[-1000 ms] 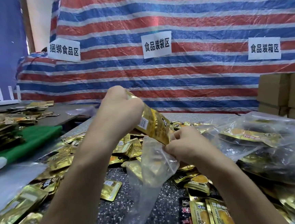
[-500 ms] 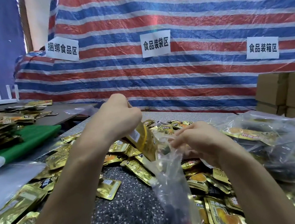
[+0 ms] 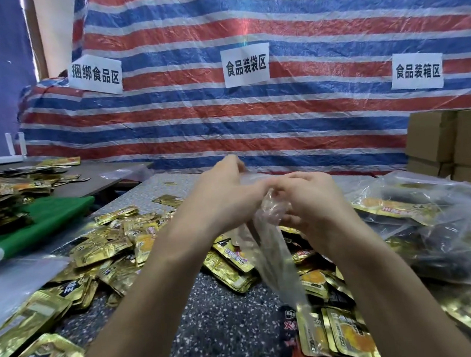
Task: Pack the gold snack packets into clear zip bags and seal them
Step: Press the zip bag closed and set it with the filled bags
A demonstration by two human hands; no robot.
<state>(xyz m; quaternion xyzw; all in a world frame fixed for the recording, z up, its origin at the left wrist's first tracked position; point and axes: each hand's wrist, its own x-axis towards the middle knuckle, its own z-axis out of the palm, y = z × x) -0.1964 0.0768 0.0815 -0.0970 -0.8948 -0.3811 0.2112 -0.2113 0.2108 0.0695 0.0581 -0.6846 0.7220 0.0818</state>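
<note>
A person's left hand [image 3: 225,205] and right hand [image 3: 313,202] pinch the mouth of a clear zip bag [image 3: 275,260] hanging mid-scene, apparently loaded, not yet sealed, while gold snack packets [image 3: 103,246] heaped left await packing, filled bags [image 3: 431,218] piled right.

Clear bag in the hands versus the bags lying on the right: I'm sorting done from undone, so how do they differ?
The clear bag hangs from the left hand and right hand, which grip its bunched top; the bags on the right lie on the table. The clear bag looks slim and see-through; the bags on the right bulge with gold packets. Both are clear plastic.
</note>
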